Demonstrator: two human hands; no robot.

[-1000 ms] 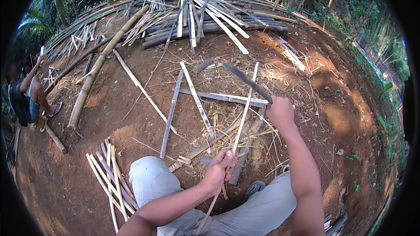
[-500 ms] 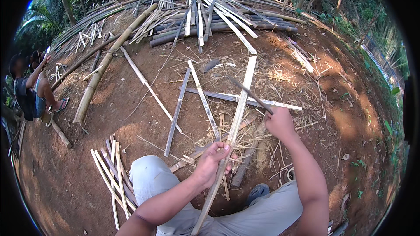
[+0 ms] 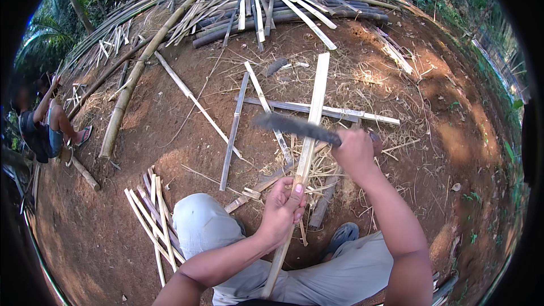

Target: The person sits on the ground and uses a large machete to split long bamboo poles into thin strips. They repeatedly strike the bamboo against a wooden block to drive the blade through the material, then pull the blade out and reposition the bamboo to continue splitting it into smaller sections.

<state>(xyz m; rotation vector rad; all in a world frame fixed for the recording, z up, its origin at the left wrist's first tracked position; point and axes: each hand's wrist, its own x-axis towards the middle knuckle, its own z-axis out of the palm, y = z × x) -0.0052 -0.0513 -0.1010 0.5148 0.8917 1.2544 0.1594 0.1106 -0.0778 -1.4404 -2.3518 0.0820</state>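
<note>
Head view: left fingers [image 3: 297, 191] pinch a pale bamboo strip [image 3: 306, 157]; right fingers [image 3: 350, 150] are clenched around a knife [image 3: 294, 127] at its handle end.
Bamboo strip: passes through the left fingers, one end reaching well beyond them, the other below.
Knife: blade pointing left from the right fingers, crossing in front of the strip; contact cannot be told.
Shavings [image 3: 324, 171]: on the ground [image 3: 96, 232], just beyond the left fingers.
Strip bundle [image 3: 163, 209]: well left of both hands' fingers.

Blurred knife blade [image 3: 297, 128], sandal [image 3: 344, 235] partly hidden
</note>
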